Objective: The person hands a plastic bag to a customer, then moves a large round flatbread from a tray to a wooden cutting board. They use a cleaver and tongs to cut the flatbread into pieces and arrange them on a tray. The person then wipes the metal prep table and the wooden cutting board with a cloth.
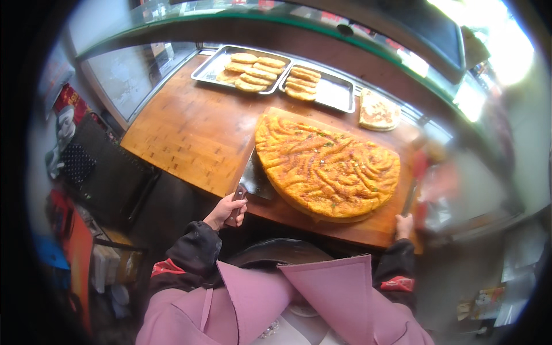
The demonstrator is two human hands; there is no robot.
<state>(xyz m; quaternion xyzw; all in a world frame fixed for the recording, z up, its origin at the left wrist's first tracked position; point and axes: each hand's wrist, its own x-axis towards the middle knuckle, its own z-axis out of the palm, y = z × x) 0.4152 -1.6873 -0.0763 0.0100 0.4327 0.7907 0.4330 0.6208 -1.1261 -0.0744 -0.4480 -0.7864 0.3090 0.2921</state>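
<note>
My left hand (227,211) grips the riveted brown handle of a broad-bladed knife (254,183). Its wide metal blade lies flat at the left edge of a large half-round golden flatbread (330,166), and part of the blade is hidden by the bread. Browned ridges and green flecks mark the bread's top. To the right, beyond the bread's edge, my right hand (404,226) is closed around the near end of a long, thin tool (411,196); blur hides what kind it is. The bread rests on a wooden board (284,115).
At the back of the wooden table (181,133) stand two metal trays (211,69) (343,92) with several small flat breads. A folded flatbread (379,112) lies beside them. A glass shelf (267,13) spans above. Blurred plastic bags (440,189) are at right.
</note>
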